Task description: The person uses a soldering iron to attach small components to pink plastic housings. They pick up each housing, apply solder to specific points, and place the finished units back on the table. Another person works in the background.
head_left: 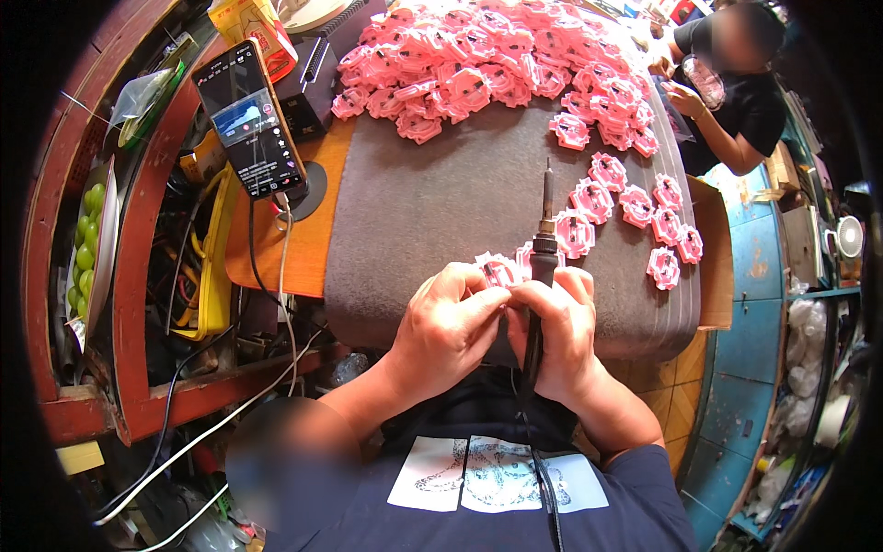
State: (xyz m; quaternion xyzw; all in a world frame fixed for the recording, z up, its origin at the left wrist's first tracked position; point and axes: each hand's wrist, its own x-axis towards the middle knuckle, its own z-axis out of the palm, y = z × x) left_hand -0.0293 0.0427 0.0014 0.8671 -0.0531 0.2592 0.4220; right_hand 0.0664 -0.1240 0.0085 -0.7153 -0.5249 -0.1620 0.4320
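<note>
My left hand (446,322) and my right hand (563,331) meet close together over the near edge of the mat-covered table (414,221). Pinched in my left fingers is a small pink plastic part (497,270) with a dark piece in its middle. My right hand is closed round a soldering iron (543,262), its metal tip pointing up and away, its black cord hanging down over my shirt. The right thumb and fingertip touch near the left fingertips; what lies between them is hidden. Another pink part (525,260) shows just behind the iron.
A big heap of pink parts (478,55) covers the table's far side, with several loose parts (636,206) at right. A phone (248,120) stands at left, cables trailing from it. Grapes (86,241) sit on the left shelf. Another person (736,87) works at far right.
</note>
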